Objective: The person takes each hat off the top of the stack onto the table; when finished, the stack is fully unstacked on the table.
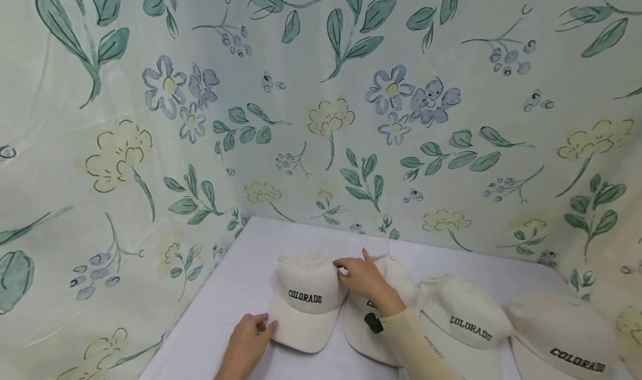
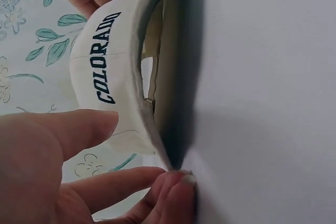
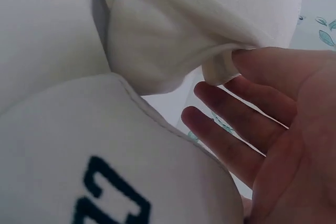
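An off-white baseball cap (image 1: 310, 279) with dark COLORADO lettering stands leftmost in the row, brim facing me. My left hand (image 1: 247, 340) is at the brim's left edge. In the left wrist view its fingertips (image 2: 176, 184) meet the brim's edge low at the table, while the thumb stays apart from them. Reaching across from the right, my right hand (image 1: 365, 279) pinches the same cap's fabric at its right back side between thumb and index finger. The other fingers (image 3: 231, 114) are spread. A second baseball cap (image 1: 362, 340) sits partly hidden behind my right wrist.
Two more COLORADO caps, a third (image 1: 453, 296) and a fourth (image 1: 562, 327), continue the row to the right with brims overlapping or close. All stand on a white-covered table (image 1: 200, 335). A floral-patterned curtain (image 1: 301, 51) hangs behind and at the left.
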Available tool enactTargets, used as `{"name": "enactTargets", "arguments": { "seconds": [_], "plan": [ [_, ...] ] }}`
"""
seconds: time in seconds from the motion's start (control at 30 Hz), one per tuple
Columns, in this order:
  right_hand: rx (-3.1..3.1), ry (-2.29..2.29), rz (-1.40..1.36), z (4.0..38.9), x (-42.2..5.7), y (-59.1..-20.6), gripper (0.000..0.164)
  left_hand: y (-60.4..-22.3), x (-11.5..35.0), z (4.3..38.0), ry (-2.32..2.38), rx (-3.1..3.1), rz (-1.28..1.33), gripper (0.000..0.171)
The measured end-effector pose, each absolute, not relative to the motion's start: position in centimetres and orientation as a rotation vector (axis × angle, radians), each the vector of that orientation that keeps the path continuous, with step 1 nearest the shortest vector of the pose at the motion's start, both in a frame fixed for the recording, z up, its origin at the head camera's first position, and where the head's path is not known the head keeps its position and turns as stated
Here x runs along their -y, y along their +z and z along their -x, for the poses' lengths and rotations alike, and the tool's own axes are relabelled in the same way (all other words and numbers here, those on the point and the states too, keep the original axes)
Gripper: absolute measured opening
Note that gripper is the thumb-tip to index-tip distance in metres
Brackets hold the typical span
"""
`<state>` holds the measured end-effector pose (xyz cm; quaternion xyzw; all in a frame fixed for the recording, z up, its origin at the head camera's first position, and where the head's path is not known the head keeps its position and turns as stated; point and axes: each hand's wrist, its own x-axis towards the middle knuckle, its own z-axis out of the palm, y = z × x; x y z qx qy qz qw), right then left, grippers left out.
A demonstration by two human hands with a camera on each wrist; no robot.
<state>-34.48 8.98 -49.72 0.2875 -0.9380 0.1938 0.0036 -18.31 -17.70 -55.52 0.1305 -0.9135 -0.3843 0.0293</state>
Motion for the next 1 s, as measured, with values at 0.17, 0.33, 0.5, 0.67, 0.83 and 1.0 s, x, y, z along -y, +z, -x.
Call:
{"name": "enactTargets", "arguments": {
  "seconds": [0.17, 0.33, 0.5, 0.67, 0.83, 1.0],
  "plan": [
    [2.925, 0.635, -0.884, 34.4, -9.0, -49.8, 0.031, -54.9, 18.1, 17.8, -1.220, 2.802, -0.397, 0.046],
    [2.914, 0.617, -0.884, 34.3, -8.8, -49.9, 0.029, -54.9, 18.0, 17.8, -1.302, 2.819, -0.409, 0.051],
    [2.880, 0.558, -0.883, 34.2, -8.8, -50.4, 0.024, -55.5, 18.1, 18.1, -1.507, 2.782, -0.446, 0.063],
    [2.851, 0.513, -0.849, 34.2, -8.9, -50.7, 0.023, -55.5, 18.1, 18.3, -1.754, 2.696, -0.392, 0.067],
    [2.805, 0.428, -0.848, 34.1, -8.8, -51.0, 0.026, -54.8, 17.8, 18.3, -1.871, 2.658, -0.435, 0.072],
    [2.756, 0.419, -0.867, 33.8, -8.9, -50.8, 0.026, -54.5, 18.2, 17.8, -2.037, 2.492, -0.510, 0.074]
  ]
}}
